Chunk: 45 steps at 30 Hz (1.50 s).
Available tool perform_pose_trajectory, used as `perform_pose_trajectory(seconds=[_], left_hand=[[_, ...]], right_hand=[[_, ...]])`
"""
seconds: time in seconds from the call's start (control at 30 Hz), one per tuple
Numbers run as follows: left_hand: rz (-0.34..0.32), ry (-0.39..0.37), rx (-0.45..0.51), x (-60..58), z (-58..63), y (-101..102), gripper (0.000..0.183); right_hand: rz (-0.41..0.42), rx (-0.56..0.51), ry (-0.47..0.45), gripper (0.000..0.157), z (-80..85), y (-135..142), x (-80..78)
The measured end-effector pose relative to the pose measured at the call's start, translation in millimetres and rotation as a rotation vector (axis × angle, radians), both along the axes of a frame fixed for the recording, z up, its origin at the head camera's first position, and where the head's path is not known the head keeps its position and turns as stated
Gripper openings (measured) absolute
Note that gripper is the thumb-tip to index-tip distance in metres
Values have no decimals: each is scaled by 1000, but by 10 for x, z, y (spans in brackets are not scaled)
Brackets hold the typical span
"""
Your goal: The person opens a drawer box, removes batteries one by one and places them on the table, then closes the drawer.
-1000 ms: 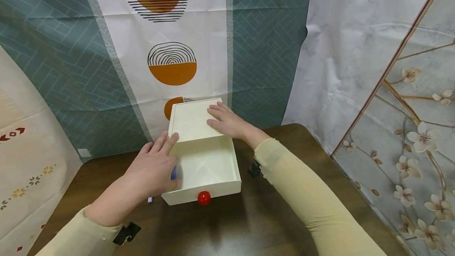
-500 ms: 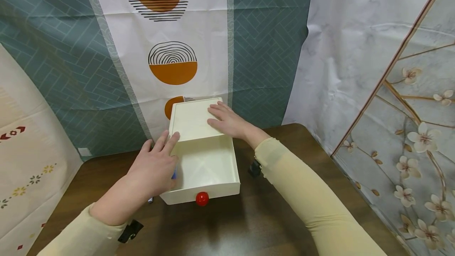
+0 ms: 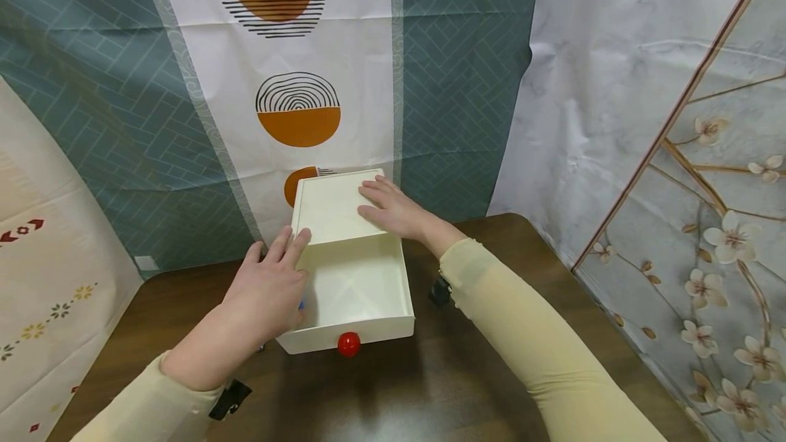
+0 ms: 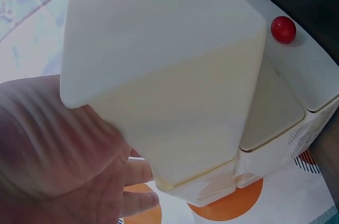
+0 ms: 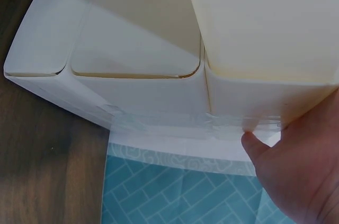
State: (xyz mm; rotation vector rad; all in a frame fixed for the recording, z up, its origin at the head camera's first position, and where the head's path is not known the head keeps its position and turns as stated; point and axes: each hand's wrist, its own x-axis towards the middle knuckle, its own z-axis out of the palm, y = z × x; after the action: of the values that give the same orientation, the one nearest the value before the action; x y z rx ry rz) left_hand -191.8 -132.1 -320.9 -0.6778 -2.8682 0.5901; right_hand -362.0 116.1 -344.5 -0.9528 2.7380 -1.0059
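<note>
White drawer (image 3: 383, 328), jutting out, red knob (image 3: 348, 344) nearest

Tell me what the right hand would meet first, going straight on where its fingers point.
Past the white drawer unit beneath it, the right hand would probably meet the hanging cloth first; depth is unclear.

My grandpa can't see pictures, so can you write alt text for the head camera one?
A white drawer unit with an open drawer, a left hand by the drawer's left side and a right hand on top of the unit. The drawer has a round red knob; behind the brown table hangs patterned cloth.
</note>
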Motion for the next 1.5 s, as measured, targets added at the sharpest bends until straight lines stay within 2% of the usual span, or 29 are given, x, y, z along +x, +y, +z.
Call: perform_pose_trajectory(seconds=[0.13, 0.43, 0.87, 1.5], left_hand=[[-6, 19, -21, -10, -10, -5, 35], [12, 0, -16, -7, -5, 23, 35], [-23, 36, -1, -1, -11, 9, 36], [-32, 16, 118, -43, -6, -40, 36]], right_hand=[[2, 0, 5, 67, -10, -1, -5], [6, -11, -3, 67, -13, 3, -8], [3, 0, -4, 67, 3, -5, -8], [2, -8, -7, 67, 13, -7, 9]])
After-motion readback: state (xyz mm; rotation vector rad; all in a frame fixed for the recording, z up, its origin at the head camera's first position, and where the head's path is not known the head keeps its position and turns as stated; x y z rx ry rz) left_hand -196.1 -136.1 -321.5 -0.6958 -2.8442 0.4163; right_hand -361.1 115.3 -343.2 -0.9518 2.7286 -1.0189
